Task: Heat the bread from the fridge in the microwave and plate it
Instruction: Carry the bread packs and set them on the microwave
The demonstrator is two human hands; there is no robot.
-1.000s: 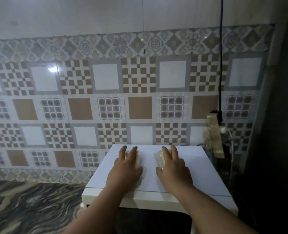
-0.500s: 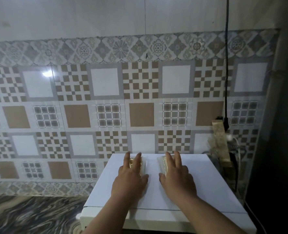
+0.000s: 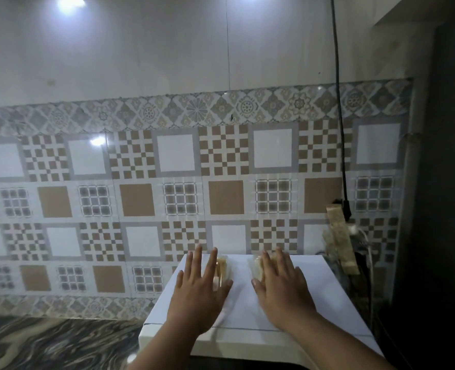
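Two pale pieces of bread in clear wrap lie side by side on the flat white top of the microwave (image 3: 327, 292). My left hand (image 3: 197, 297) rests flat over the left bread (image 3: 222, 267), fingers stretched and apart. The right bread (image 3: 258, 268) is mostly hidden under my right hand (image 3: 282, 292), which lies flat in the same way. Neither hand curls around its piece. Only the inner edges of the bread show beside my fingers.
A patterned tile wall rises right behind the microwave. A black cable (image 3: 338, 102) hangs down to a wooden-looking socket block (image 3: 341, 241) at the microwave's back right. A dark tall surface (image 3: 439, 182) stands on the right. Dark marbled counter (image 3: 47, 343) lies to the left.
My view has tilted upward, so the microwave sits lower in the frame. My fingers have spread wider over the bread. Both hands stay on top of the microwave.
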